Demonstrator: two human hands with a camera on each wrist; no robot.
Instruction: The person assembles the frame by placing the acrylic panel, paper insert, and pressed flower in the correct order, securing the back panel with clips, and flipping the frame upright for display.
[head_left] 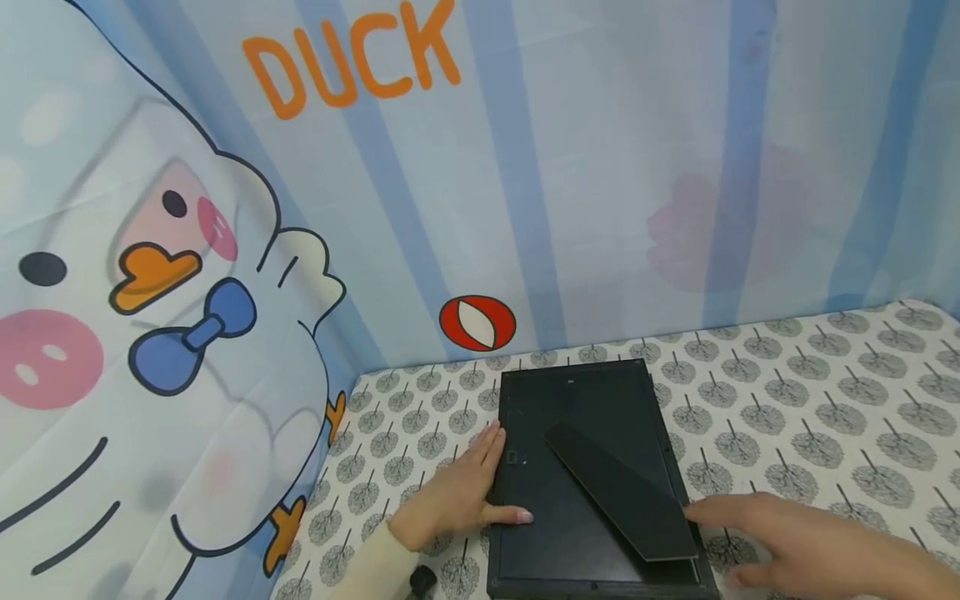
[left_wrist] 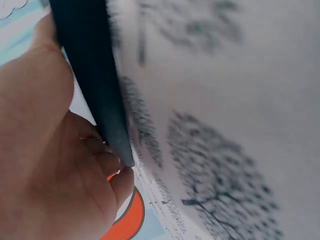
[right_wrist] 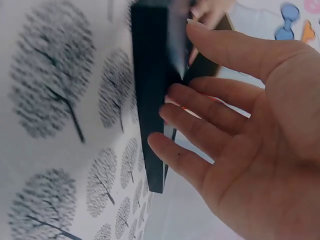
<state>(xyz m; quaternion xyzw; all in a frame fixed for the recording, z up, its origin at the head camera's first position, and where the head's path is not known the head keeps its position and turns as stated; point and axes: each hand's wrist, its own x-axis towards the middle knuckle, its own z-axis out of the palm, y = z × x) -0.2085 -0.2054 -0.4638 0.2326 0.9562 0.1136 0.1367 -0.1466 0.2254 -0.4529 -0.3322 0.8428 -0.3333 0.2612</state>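
A black picture frame lies face down on the patterned cloth, its back turned up. Its black stand leg runs diagonally across the backing, the wide end near the lower right edge. My left hand rests on the frame's left edge, fingers extended and thumb lying on the backing. Beside the right edge is my right hand, its index fingertip at the edge by the leg's wide end. In the right wrist view, the loosely spread fingers of that hand reach the frame's side; exact contact is hard to tell.
White cloth printed with grey trees covers the table. Behind it hangs a blue striped curtain with a cartoon duck on the left. A small black object shows near the left sleeve.
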